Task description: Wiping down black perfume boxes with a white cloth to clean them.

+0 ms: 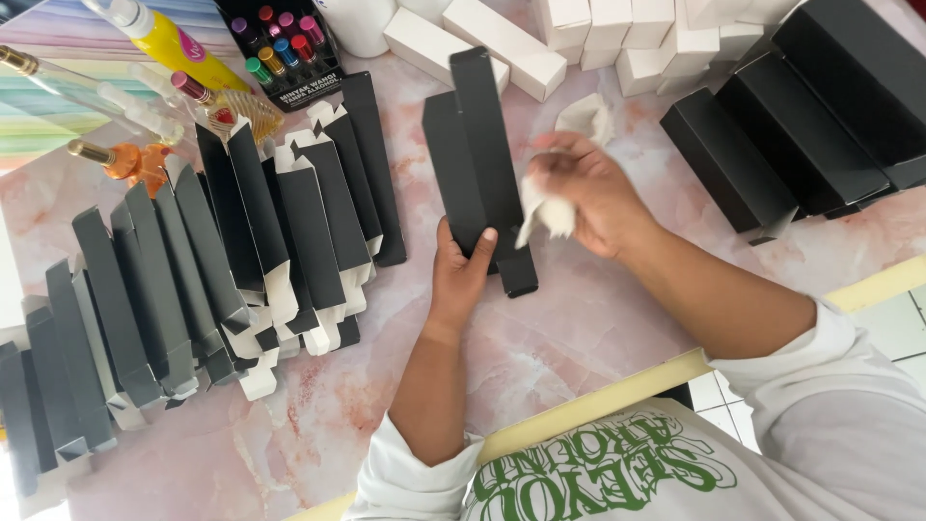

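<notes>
In the head view, the left hand [461,273] grips the lower end of a long flat black carton [479,164], thumb across its face, apparently to steady it on the pink marbled desk [569,338], while the right hand [590,193], closed on a crumpled white cloth [547,214], presses against the carton's right edge. Left of the hands, folded black cartons [193,280] overlap in a fanned row; beyond the right hand lie white boxes [617,39] and assembled black boxes [801,125], leaving open desk only near the person.
</notes>
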